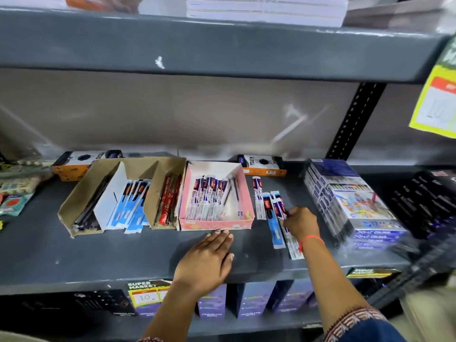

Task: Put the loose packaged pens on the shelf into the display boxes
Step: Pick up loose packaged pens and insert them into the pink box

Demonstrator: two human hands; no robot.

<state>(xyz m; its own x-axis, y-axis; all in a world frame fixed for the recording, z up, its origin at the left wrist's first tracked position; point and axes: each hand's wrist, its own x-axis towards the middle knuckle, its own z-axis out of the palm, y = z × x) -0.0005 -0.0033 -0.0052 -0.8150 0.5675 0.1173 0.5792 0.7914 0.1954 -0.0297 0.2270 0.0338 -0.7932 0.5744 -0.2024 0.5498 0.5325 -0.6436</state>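
Three loose packaged pens lie on the grey shelf [98,255] right of a pink display box [246,193]: a purple-and-white one [258,197], a blue one [274,225], and another purple-and-white one [291,240]. My right hand [302,223] pinches the upper end of that last pen. The pink box holds several purple-and-white pens. My left hand [207,260] rests flat on the shelf, fingertips touching the pink box's front edge. Left of it stand a brown box with red pens [167,201], a box with blue pens [133,206] and a brown box with dark pens [86,206].
A stack of purple colour-set boxes [350,206] stands close on the right of the loose pens. Dark packages [424,201] lie further right. Orange-and-white boxes [81,161] sit at the back. A yellow price tag [436,99] hangs upper right. The upper shelf [197,45] overhangs.
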